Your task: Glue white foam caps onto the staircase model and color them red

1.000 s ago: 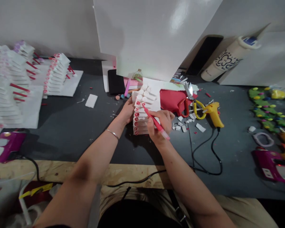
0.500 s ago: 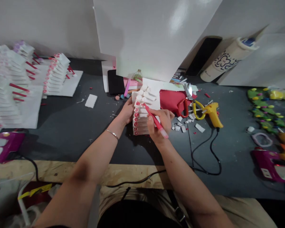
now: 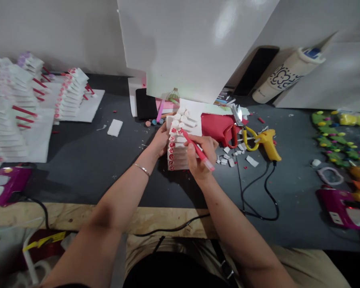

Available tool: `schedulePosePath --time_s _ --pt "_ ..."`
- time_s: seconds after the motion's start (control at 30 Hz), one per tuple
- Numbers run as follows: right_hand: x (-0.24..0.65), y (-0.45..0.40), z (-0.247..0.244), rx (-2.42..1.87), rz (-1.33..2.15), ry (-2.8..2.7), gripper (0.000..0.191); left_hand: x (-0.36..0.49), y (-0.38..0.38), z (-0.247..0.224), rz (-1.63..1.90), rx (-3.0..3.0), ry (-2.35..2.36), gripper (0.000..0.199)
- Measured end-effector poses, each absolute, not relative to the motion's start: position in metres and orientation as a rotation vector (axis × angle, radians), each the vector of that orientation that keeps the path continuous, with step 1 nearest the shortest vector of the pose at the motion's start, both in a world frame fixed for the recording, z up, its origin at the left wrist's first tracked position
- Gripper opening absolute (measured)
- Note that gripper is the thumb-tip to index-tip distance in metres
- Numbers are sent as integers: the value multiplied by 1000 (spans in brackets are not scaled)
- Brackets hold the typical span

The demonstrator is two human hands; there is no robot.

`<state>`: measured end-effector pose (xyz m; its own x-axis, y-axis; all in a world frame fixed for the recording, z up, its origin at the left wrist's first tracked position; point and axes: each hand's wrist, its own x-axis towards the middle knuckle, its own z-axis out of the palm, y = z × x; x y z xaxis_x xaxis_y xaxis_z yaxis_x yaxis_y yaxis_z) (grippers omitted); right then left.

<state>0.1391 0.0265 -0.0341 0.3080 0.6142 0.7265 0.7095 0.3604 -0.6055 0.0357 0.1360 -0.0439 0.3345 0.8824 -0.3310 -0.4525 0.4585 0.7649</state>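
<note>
A white stepped paper model (image 3: 180, 152) stands on the dark table in front of me, with red marks on its left row of round ends. White rolled cylinders (image 3: 184, 119) sit on its far, upper part. My left hand (image 3: 161, 143) grips the model's left side; its fingertips are hidden behind the white board. Pinched in my right hand (image 3: 203, 154) is a red marker (image 3: 198, 150), its tip touching or very close to a round white end at the upper step, where red marks show.
Right of the model lie red paper (image 3: 214, 127), scissors (image 3: 237, 130), a yellow glue gun (image 3: 270, 145) with its cord, and white scraps. Similar white models (image 3: 70, 94) stand at left. A black phone (image 3: 146, 104) and a tumbler (image 3: 288, 76) are farther back.
The marker has shifted and tilted slightly in my right hand, and more red shows on the second round end of the upper step. My left hand stays in place.
</note>
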Motion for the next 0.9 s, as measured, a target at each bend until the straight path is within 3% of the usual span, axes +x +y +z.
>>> schedulePosePath --time_s 0.9 --pt "145 24 -32 -1304 -106 -1372 16 33 141 -48 948 623 823 51"
